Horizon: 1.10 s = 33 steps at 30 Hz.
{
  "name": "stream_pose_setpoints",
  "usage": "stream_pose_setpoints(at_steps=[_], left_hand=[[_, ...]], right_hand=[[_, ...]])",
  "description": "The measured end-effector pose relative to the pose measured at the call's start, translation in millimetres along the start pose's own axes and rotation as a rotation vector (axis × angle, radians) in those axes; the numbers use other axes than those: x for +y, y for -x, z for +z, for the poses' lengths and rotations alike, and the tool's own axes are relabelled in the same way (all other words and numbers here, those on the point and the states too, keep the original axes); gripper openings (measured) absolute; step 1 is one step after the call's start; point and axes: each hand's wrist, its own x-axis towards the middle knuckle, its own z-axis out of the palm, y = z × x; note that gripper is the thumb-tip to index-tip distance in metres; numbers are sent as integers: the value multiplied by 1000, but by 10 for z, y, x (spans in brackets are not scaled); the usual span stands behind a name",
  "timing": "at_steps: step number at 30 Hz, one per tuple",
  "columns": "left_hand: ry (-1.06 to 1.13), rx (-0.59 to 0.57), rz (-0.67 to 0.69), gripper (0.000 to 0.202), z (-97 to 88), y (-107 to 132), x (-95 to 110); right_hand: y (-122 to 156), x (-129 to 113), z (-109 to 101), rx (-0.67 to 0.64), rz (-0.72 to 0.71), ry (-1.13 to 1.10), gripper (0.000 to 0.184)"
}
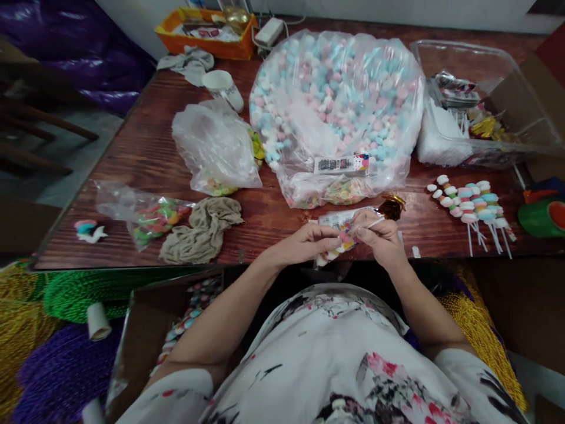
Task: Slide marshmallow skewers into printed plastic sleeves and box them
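Both hands meet over the table's front edge on a marshmallow skewer in a clear printed bag [331, 254]. My left hand [309, 241] pinches the bag's side, thumb and fingers closed near its pink and yellow part. With fingers closed, my right hand [380, 237] grips the upper end, where a white stick [375, 223] shows. More printed bags [338, 219] lie flat just behind the hands, next to gold twist ties [392, 206]. To the right, several bare marshmallow skewers [479, 203] lie with white sticks toward me. My fingers hide part of the held skewer.
A large bag of pastel marshmallows [335, 100] fills the back middle. Beside it stands a clear plastic bin [489, 65] with sticks and wrappers. Leftward are a bag of gummy candies [154, 221], a crumpled cloth [203, 229], a white mug [223, 89] and an orange tray [207, 44]. Green tape [541, 218] lies far right.
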Motion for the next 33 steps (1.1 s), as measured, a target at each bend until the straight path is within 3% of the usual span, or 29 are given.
stream_pose_setpoints(at_steps=[3, 5, 9, 14, 16, 18, 23, 27, 29, 31, 33], left_hand=[[201, 133, -63, 39, 76, -22, -108], [280, 264, -24, 38, 157, -49, -184], [389, 410, 46, 33, 274, -88, -268], [443, 656, 151, 31, 297, -108, -322], [392, 686, 164, 32, 324, -109, -326], [321, 671, 139, 34, 367, -103, -319], [334, 448, 10, 43, 383, -42, -310], [344, 205, -91, 43, 275, 30, -339], [324, 153, -149, 41, 230, 63, -354], [341, 175, -158, 39, 200, 92, -366], [357, 191, -153, 40, 180, 121, -380]], right_hand=[[-38, 26, 34, -27, 35, -62, 21], [-45, 69, 95, -18, 49, -131, 19], [-8, 182, 187, -62, 104, -153, 22], [142, 272, 231, 125, 165, -98, 44], [197, 272, 281, 189, 140, -16, 32], [221, 253, 339, 247, 100, 93, 14], [182, 206, 406, 280, -119, 306, 9], [159, 245, 398, 252, -5, 270, 16], [159, 247, 354, 276, 25, 288, 18], [167, 206, 267, 293, -115, 432, 11], [188, 136, 154, 188, -367, 665, 12]])
